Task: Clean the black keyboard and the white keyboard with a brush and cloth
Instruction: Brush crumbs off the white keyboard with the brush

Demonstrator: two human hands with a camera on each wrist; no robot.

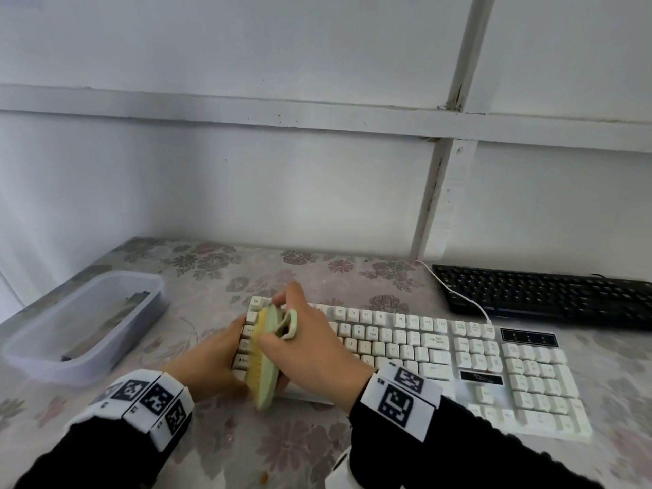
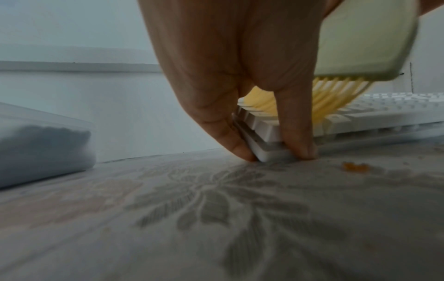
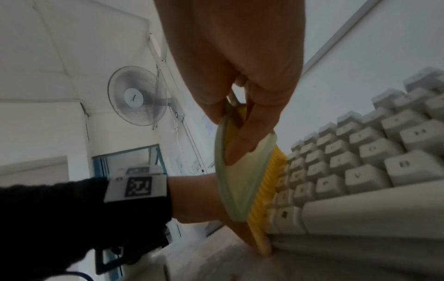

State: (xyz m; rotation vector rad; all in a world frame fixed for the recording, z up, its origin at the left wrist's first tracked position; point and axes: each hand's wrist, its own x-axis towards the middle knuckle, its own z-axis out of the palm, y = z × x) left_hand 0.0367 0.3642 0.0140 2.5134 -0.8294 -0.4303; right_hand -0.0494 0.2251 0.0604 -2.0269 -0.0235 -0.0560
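The white keyboard (image 1: 441, 358) lies across the middle of the flowered table. My right hand (image 1: 310, 351) grips a pale green brush (image 1: 270, 351) with yellow bristles (image 3: 261, 192), tilted on its side over the keyboard's left end, bristles against the keys. My left hand (image 1: 211, 361) holds the keyboard's left front corner (image 2: 266, 152), thumb and finger pinching its edge down on the table. The black keyboard (image 1: 550, 294) lies at the back right, untouched. No cloth shows in any view.
A clear plastic tub (image 1: 81, 326) with dark items inside stands at the left. An orange crumb (image 2: 355, 167) lies on the tablecloth near the keyboard's front edge. A white cable (image 1: 458, 294) runs between the keyboards. The wall is close behind.
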